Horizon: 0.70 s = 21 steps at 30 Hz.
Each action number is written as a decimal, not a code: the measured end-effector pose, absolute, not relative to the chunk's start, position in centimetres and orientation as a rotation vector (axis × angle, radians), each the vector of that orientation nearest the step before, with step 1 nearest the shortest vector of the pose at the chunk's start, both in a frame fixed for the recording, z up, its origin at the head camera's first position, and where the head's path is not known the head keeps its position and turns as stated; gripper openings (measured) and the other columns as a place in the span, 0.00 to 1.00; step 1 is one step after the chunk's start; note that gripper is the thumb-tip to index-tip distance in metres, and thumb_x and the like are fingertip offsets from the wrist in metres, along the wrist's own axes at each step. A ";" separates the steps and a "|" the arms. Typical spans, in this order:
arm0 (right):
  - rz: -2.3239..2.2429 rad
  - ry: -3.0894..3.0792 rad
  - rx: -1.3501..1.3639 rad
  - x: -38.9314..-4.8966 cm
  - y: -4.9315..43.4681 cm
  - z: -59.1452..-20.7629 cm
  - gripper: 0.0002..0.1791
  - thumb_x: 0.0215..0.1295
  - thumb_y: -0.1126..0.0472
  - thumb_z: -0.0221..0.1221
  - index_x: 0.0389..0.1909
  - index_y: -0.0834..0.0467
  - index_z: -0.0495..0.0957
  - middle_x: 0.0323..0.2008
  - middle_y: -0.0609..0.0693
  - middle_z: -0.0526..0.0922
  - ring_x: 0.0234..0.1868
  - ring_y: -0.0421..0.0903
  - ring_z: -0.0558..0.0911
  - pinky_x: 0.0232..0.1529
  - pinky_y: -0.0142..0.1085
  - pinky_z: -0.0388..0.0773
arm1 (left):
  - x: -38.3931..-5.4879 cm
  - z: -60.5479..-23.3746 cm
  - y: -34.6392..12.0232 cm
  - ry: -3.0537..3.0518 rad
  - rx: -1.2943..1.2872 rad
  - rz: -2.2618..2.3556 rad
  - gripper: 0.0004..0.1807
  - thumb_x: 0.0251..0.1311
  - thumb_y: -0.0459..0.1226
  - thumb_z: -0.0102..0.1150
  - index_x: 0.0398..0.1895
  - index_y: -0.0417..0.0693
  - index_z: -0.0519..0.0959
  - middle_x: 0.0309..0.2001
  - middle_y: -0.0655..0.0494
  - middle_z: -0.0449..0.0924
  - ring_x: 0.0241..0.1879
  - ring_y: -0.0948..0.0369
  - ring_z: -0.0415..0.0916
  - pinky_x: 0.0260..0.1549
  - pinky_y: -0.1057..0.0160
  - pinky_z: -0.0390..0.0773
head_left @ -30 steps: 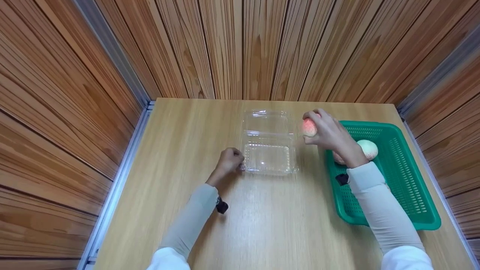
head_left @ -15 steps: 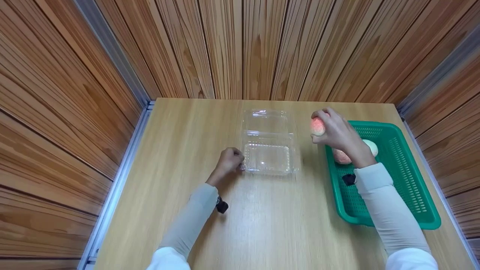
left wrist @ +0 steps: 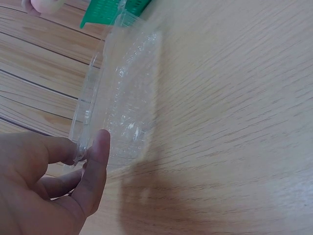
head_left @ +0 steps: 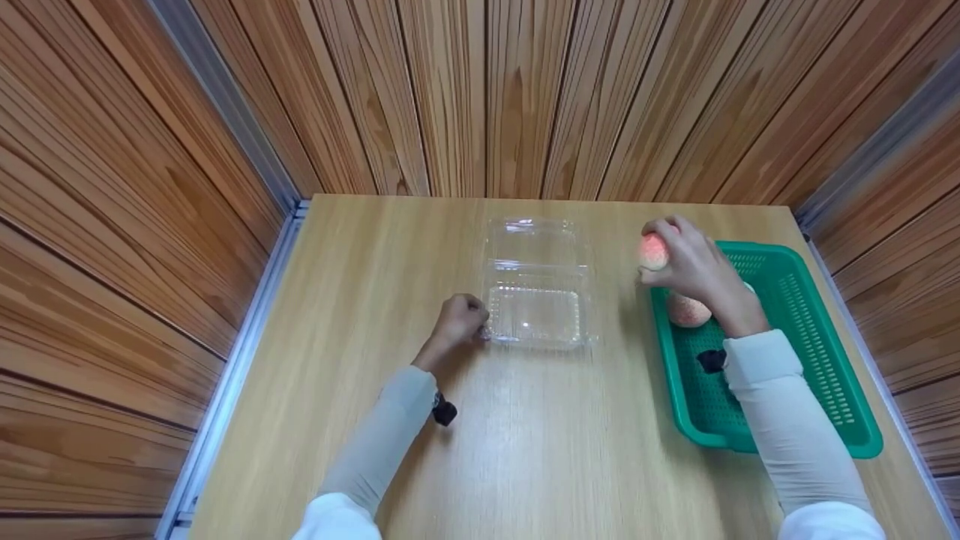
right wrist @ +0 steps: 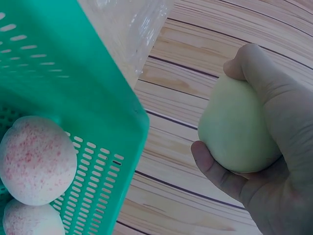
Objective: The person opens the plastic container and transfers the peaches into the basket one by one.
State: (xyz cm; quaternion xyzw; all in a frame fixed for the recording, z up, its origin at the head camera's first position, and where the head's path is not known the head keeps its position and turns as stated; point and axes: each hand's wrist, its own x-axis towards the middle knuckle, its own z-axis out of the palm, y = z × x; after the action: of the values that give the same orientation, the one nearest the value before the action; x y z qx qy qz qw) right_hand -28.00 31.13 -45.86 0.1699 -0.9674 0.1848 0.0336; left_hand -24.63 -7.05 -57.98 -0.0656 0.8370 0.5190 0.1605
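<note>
My left hand (head_left: 459,319) pinches the left edge of a clear plastic clamshell box (head_left: 534,319), which lies unfolded on the table with its lid half toward the back. In the left wrist view, thumb and fingers grip the rim of the box (left wrist: 129,98). My right hand (head_left: 694,262) holds a pink and pale peach (head_left: 654,252) above the left rim of the green basket. Its pale green side faces the right wrist view, where fingers and thumb wrap the peach (right wrist: 237,125). Inside the basket sits a speckled peach (head_left: 688,310); another is mostly hidden behind my right wrist.
The green perforated basket (head_left: 780,450) stands on the right of the wooden table (head_left: 540,450). Two speckled peaches, one nearer peach (right wrist: 39,159) among them, touch in the right wrist view. Wood-panelled walls (head_left: 517,97) enclose the back and sides.
My right hand has moved right with the peach, away from the clamshell box to the basket's left rim. The left hand and the box have stayed put.
</note>
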 end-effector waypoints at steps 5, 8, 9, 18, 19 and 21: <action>0.612 -2.992 0.478 -27.7 32.0 -45.6 0.34 0.58 0.59 0.72 0.66 0.59 0.74 0.63 0.66 0.74 0.52 0.65 0.80 0.52 0.66 0.81 | -24.6 -58.0 -7.1 2.376 -0.181 1.501 0.09 0.73 0.29 0.54 0.49 0.32 0.81 0.32 0.49 0.81 0.27 0.59 0.80 0.23 0.65 0.78; 0.631 -2.986 0.451 -27.6 32.6 -45.5 0.34 0.59 0.59 0.72 0.66 0.59 0.74 0.62 0.66 0.74 0.51 0.65 0.79 0.50 0.67 0.81 | -24.6 -58.0 -7.1 2.373 -0.163 1.512 0.09 0.73 0.29 0.54 0.48 0.32 0.81 0.30 0.49 0.81 0.26 0.57 0.82 0.22 0.63 0.80; 0.635 -2.981 0.446 -27.6 32.8 -45.5 0.34 0.59 0.58 0.73 0.66 0.59 0.74 0.62 0.66 0.74 0.51 0.65 0.79 0.49 0.66 0.81 | -24.6 -58.0 -7.1 2.371 -0.157 1.518 0.09 0.73 0.29 0.54 0.47 0.32 0.81 0.29 0.49 0.81 0.25 0.57 0.83 0.22 0.63 0.81; 0.664 -3.001 0.412 -27.4 34.1 -45.3 0.34 0.61 0.57 0.72 0.67 0.59 0.73 0.64 0.67 0.72 0.52 0.65 0.78 0.48 0.67 0.80 | -24.6 -57.9 -7.1 2.373 -0.167 1.505 0.09 0.74 0.30 0.54 0.47 0.33 0.81 0.29 0.52 0.79 0.25 0.57 0.82 0.20 0.65 0.77; 0.664 -3.006 0.405 -27.3 34.2 -45.3 0.34 0.61 0.57 0.72 0.67 0.58 0.73 0.64 0.67 0.72 0.52 0.65 0.78 0.49 0.67 0.80 | -24.6 -57.9 -7.1 2.371 -0.173 1.503 0.09 0.74 0.30 0.54 0.48 0.34 0.81 0.30 0.51 0.80 0.26 0.57 0.82 0.21 0.64 0.78; 0.659 -3.008 0.396 -27.3 34.4 -45.3 0.34 0.61 0.57 0.72 0.67 0.59 0.72 0.63 0.66 0.72 0.52 0.65 0.78 0.49 0.67 0.80 | -24.6 -57.9 -7.1 2.364 -0.182 1.502 0.09 0.75 0.30 0.53 0.49 0.34 0.81 0.31 0.50 0.80 0.26 0.57 0.82 0.23 0.63 0.80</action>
State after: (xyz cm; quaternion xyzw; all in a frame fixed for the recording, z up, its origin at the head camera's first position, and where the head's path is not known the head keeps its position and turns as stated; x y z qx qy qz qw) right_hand -27.26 34.42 -45.33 0.1276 -0.9687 0.2122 0.0183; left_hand -24.61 -7.08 -57.87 -0.0639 0.8304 0.5278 0.1668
